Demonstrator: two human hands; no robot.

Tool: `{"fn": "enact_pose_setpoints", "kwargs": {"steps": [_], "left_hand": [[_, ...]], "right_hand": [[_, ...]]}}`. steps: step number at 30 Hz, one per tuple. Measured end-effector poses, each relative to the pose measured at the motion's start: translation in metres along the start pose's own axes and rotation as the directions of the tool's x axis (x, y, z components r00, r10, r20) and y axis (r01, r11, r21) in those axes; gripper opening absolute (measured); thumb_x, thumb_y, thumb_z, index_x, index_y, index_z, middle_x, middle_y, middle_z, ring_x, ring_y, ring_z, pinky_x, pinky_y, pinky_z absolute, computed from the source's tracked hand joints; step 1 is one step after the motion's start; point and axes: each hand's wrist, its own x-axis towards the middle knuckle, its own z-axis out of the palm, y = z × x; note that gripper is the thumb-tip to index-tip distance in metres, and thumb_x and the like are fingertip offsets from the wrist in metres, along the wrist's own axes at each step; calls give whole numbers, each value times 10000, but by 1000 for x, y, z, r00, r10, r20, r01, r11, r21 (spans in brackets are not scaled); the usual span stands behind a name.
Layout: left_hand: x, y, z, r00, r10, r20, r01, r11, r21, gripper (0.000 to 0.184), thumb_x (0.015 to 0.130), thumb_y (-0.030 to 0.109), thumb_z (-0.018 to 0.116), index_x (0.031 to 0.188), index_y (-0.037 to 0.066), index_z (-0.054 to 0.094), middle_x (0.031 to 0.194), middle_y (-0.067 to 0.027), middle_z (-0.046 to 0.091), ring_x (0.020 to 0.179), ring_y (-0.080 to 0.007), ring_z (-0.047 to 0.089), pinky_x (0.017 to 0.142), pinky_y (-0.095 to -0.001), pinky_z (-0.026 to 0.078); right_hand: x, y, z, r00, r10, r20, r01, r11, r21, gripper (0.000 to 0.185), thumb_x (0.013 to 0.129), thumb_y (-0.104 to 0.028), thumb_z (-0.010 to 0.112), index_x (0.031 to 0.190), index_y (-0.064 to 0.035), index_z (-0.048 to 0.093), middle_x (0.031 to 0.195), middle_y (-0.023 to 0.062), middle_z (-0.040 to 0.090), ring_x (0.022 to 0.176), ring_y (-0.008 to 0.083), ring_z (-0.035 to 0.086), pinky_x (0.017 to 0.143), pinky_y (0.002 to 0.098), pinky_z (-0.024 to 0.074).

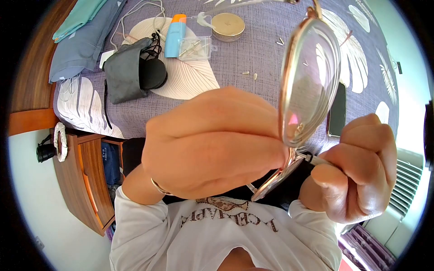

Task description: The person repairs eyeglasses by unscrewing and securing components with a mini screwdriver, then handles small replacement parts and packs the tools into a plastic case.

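Note:
A pair of eyeglasses (283,88) with a thin rose-gold metal frame stands tilted close to the camera. One lens faces up and the other hangs lower, near my lap. My left hand (217,140) is closed on the frame near the bridge, its back toward me and its fingertips hidden. My right hand (357,174) is curled in a pinch around a thin whitish stick (321,161) with a dark part near its end. This end points at the bridge area of the glasses; whether it touches the frame I cannot tell.
On the patterned bedspread lie a grey pouch (124,74), a blue bottle with orange cap (174,38), a clear plastic box (195,48), a round gold compact (228,25), small loose pieces (255,77) and a phone (337,113). A wooden cabinet (92,180) stands at left.

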Motion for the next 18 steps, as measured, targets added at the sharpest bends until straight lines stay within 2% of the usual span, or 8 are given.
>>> {"fn": "enact_pose_setpoints", "kwargs": {"steps": [3,6,9,13,16,18], "left_hand": [[0,1,2,1000,-15,-16,14,1000,-6,180,519,27,744,631,70,609,720,-75,558,622,-201,551,536,-291,437],[0,0,3,1000,-6,-27,6,1000,2,176,541,26,731,658,71,607,726,-82,563,610,-209,551,527,-291,437],[0,-1,1,1000,-21,-2,21,999,-30,166,571,25,712,687,74,602,728,-86,566,609,-216,553,527,-291,439],[0,0,1,999,-50,-15,49,998,-39,137,603,34,693,692,73,597,735,-96,575,619,-220,557,533,-299,444],[0,-2,-1,1000,0,17,-1,1000,17,143,602,51,699,695,73,593,744,-104,585,630,-219,557,543,-301,445],[0,-1,-2,999,-43,1,43,999,24,157,596,79,716,687,73,588,742,-107,590,639,-219,556,549,-301,441]], "right_hand": [[-2,4,5,993,26,-112,-23,999,32,328,697,-288,617,621,11,504,569,55,409,481,139,350,428,247,241],[0,7,1,999,48,-25,-45,995,84,342,718,-286,606,584,7,490,552,53,403,478,142,352,423,251,237],[-1,7,1,997,63,-39,-58,991,118,350,723,-277,607,554,2,478,556,54,409,475,141,355,420,253,231],[-2,9,-3,998,51,44,-58,986,157,368,719,-279,612,525,-3,465,550,53,406,471,136,355,417,252,224],[-1,9,-3,996,49,73,-61,985,161,357,716,-266,616,516,-15,460,545,46,396,470,135,348,414,254,220],[-3,10,-2,995,65,77,-76,984,162,347,715,-258,618,512,-27,457,542,38,389,470,135,344,413,254,217]]}}
